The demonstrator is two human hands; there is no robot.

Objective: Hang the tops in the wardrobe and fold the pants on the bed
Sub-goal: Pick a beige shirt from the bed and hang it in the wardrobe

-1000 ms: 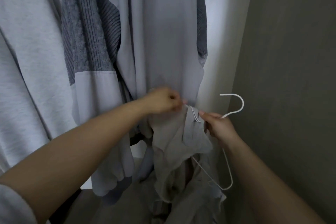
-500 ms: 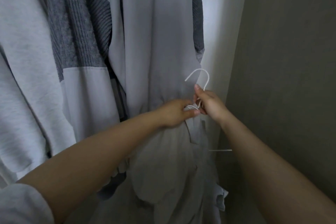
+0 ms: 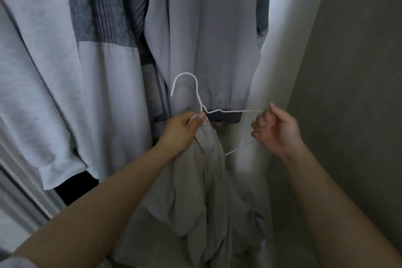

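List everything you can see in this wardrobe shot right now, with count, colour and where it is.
thin white wire hanger: one, white, centre, hook up
limp beige fabric top: one, beige, hanging below the hanger's neck
pale grey hanging garments: several, light grey with darker knit panels, left and centre
wardrobe side wall: one, dull grey-brown, right
left hand: one, grips the top at the hanger's neck
right hand: one, fingers curled at the hanger's right end
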